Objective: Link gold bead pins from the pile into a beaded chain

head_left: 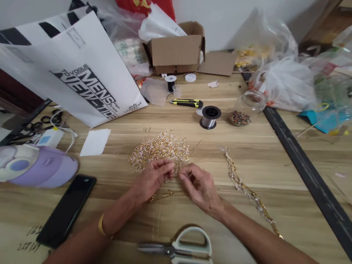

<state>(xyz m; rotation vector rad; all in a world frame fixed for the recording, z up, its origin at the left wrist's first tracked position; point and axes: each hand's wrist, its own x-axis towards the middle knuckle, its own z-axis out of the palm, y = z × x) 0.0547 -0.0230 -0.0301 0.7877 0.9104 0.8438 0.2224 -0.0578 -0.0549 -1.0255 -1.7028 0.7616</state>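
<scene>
My left hand (pixel 156 174) is closed in a pinch at the near edge of a pile of small gold and clear beads (pixel 157 149). Facing it, my right hand (pixel 199 186) also pinches, fingertips a short way off. Whatever sits in either pinch is too small to make out. Just below the hands lies a gold beaded chain (pixel 168 195), partly hidden by them. A bundle of gold and clear bead strands (pixel 246 190) stretches along the table to the right. White-handled scissors (pixel 180 252) rest nearest to me, blades pointing left.
A spool of thread (pixel 209 118), a yellow-black utility knife (pixel 186 102) and a bead jar (pixel 245 110) stand behind the pile. On the left are a phone (pixel 66 210), a purple bottle (pixel 40 166) and a large paper bag (pixel 90 74). A dark strip (pixel 312 174) crosses the right.
</scene>
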